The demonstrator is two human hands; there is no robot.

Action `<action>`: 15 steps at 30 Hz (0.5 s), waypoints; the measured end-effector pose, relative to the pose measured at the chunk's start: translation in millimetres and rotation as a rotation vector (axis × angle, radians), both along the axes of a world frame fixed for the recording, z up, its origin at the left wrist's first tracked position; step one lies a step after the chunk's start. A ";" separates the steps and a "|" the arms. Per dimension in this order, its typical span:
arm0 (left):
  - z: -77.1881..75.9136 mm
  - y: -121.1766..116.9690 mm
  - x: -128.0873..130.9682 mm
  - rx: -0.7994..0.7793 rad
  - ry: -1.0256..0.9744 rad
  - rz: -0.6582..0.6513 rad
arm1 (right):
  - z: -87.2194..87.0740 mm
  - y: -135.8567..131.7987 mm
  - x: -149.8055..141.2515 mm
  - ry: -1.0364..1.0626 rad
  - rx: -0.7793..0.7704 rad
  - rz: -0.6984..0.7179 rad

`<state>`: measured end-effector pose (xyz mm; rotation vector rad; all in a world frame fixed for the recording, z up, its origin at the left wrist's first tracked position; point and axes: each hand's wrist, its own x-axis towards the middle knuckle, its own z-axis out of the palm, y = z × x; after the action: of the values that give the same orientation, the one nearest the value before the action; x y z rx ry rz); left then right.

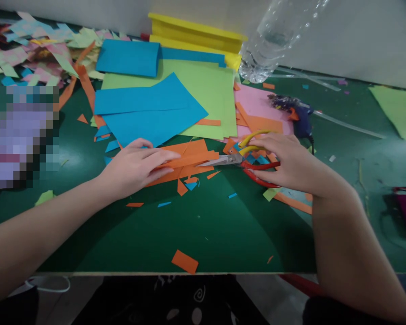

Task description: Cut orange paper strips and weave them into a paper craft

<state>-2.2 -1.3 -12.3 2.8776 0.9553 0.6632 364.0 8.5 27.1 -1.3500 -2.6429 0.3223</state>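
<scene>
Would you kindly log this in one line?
left grip: on orange paper strip | right grip: red-yellow-handled metal scissors | blades: at strip's end

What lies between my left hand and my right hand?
Orange paper strips, small orange and blue scraps, and silver-bladed scissors, as the head view shows.

The head camera looks forward and down at both hands (pixel 140 167).

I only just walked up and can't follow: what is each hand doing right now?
Left hand: fingers on the orange paper.
Right hand: holding the scissors, blades slightly apart at the paper's edge.
</scene>
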 end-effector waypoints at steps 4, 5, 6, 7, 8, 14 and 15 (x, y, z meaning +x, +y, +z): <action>-0.5 -0.1 0.8 -0.029 -0.009 -0.041 | -2.4 0.3 0.1 0.007 -0.014 0.015; -0.4 0.0 1.2 -0.044 -0.011 -0.053 | -3.4 0.8 0.5 0.004 -0.020 0.020; -0.1 0.3 1.5 -0.060 -0.014 -0.060 | -4.3 1.3 0.8 0.001 -0.024 0.022; 0.3 0.4 1.7 -0.078 -0.015 -0.065 | -5.1 1.8 0.9 0.001 -0.022 0.022; 0.6 0.6 1.8 -0.099 -0.015 -0.066 | -5.7 2.2 1.0 0.004 -0.019 0.020; 2.0 1.8 0.4 -0.212 0.039 -0.073 | -4.7 3.7 -0.2 0.011 -0.049 0.028; 1.8 2.0 0.3 -0.209 0.046 -0.078 | -4.3 3.9 -0.2 0.006 -0.056 0.033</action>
<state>-1.9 0.7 -10.5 2.7400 0.8554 0.4636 363.8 12.4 22.9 -1.3202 -2.6726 0.4070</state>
